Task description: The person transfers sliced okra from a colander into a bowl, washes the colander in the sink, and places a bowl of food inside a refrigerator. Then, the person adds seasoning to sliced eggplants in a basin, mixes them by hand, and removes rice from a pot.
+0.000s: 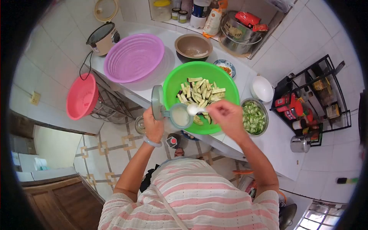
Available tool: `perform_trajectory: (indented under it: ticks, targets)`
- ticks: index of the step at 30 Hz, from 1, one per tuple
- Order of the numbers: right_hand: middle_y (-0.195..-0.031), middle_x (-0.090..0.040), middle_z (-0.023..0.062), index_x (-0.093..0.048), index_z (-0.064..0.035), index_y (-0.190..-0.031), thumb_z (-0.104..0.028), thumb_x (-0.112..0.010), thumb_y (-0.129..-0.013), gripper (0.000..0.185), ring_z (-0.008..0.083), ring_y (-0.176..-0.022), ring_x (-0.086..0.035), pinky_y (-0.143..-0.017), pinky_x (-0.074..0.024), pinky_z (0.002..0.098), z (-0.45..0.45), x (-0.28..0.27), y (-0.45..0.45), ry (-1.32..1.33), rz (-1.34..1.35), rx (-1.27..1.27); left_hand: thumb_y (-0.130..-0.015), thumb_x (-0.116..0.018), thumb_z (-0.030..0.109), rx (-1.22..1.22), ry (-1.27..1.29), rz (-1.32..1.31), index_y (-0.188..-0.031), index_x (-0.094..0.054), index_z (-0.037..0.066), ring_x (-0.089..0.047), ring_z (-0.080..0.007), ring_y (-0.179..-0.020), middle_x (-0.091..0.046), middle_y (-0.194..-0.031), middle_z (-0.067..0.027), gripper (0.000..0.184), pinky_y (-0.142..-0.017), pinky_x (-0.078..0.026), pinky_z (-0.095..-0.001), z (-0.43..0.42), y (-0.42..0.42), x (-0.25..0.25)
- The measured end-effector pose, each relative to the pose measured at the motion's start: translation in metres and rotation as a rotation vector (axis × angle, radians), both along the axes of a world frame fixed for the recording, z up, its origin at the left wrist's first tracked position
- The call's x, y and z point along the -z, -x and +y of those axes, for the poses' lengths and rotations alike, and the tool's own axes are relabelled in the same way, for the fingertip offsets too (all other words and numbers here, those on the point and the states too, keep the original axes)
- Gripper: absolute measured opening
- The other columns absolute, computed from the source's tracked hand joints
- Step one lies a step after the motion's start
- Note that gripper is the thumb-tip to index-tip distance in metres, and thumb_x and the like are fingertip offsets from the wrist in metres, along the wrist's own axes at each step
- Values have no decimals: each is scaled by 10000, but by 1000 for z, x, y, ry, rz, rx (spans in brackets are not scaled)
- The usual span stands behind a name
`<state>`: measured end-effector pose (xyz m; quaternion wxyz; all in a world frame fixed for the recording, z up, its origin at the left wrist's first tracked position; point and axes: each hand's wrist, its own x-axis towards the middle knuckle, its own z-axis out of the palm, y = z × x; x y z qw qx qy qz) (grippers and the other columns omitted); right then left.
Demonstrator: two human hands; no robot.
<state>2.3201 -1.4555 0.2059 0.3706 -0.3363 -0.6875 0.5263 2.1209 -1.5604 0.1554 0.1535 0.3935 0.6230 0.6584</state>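
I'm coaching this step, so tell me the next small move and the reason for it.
Probably tip the white spoon over the eggplant strips: the right hand holds it above the green basin, beside the open jar in the left hand, though how full the spoon is cannot be told.

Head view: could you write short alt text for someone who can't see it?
A person's right hand holds a white spoon above a green basin of cut eggplant, while the left hand holds an open lidded container. A purple basket and a metal bowl of sliced green vegetables share the white counter.
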Motion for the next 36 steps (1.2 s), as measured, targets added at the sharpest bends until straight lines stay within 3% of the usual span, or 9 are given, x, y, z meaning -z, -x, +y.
perform_trajectory:
  ticks: [7, 10, 13, 19, 23, 28, 31, 34, 36]
  targets:
    - [-649, -588, -9, -637, 15, -831, -41, -661, -800, 68, 19, -568, -500, -476, -400, 182, -10, 18, 14, -139, -227, -278, -937, -448, 128, 82, -26, 191, -903, -581, -62, -450, -64, -678, -566, -697, -31, 235, -578, -406, -236, 6, -9, -16]
    - [-636, -582, 11, -633, 18, -818, -32, -656, -799, 58, 28, -538, -492, -454, -385, 191, -9, 13, 12, 214, -65, -219, -807, -494, -13, 139, 116, 64, -852, -587, -6, -543, -170, -691, -575, -750, -56, 104, -651, -448, -288, 6, -4, -17]
    - [-626, -576, 23, -630, 15, -809, -20, -649, -801, 41, 45, -504, -480, -434, -366, 190, -1, 14, 8, 324, 43, -61, -963, -410, 162, 148, 40, 65, -915, -574, -63, -436, -67, -669, -551, -687, -36, 283, -576, -399, -230, 8, -1, -13]
    - [-622, -585, 43, -615, 29, -791, -25, -646, -806, 64, 57, -480, -479, -422, -361, 193, 25, 22, -4, 386, 199, 173, -933, -442, 124, 122, 29, -19, -896, -569, -59, -444, -85, -655, -550, -686, -51, 225, -588, -404, -243, 3, 13, 11]
    - [-634, -593, 42, -606, 33, -791, -44, -662, -801, 96, 55, -483, -484, -418, -362, 196, 53, 54, -18, 117, 141, 384, -861, -469, 33, 89, 16, 45, -889, -563, -56, -463, -87, -665, -563, -694, -53, 133, -593, -406, -254, 0, 12, -3]
    - [-643, -599, 41, -611, 18, -778, -54, -664, -802, 93, 56, -492, -502, -427, -382, 197, 47, 38, -26, 283, 243, 373, -804, -451, -33, 92, 19, 10, -863, -557, -53, -470, -95, -644, -560, -677, -43, 123, -586, -404, -262, 7, 5, 0]
    - [-649, -603, 37, -624, 10, -810, -71, -661, -811, 90, 62, -499, -503, -446, -393, 193, 32, 28, -31, 353, 247, 230, -802, -452, -26, 96, 40, 227, -841, -559, -42, -461, -90, -625, -543, -655, -19, 114, -573, -392, -253, 14, -4, -1]
    - [-703, -609, 49, -635, 8, -886, -85, -647, -821, 114, 80, -539, -512, -483, -402, 196, 8, 16, -36, 271, 128, 46, -887, -487, 99, 170, 204, 22, -875, -555, 15, -495, -116, -714, -532, -809, -34, 108, -614, -418, -276, 20, -25, -1]
    - [-776, -608, 65, -625, 8, -960, -97, -643, -823, 174, 94, -590, -522, -513, -410, 206, -2, 6, -46, 61, 17, 54, -887, -524, 157, 222, 197, -204, -848, -566, 39, -481, -93, -690, -501, -744, 0, 131, -594, -398, -248, 34, -45, 0]
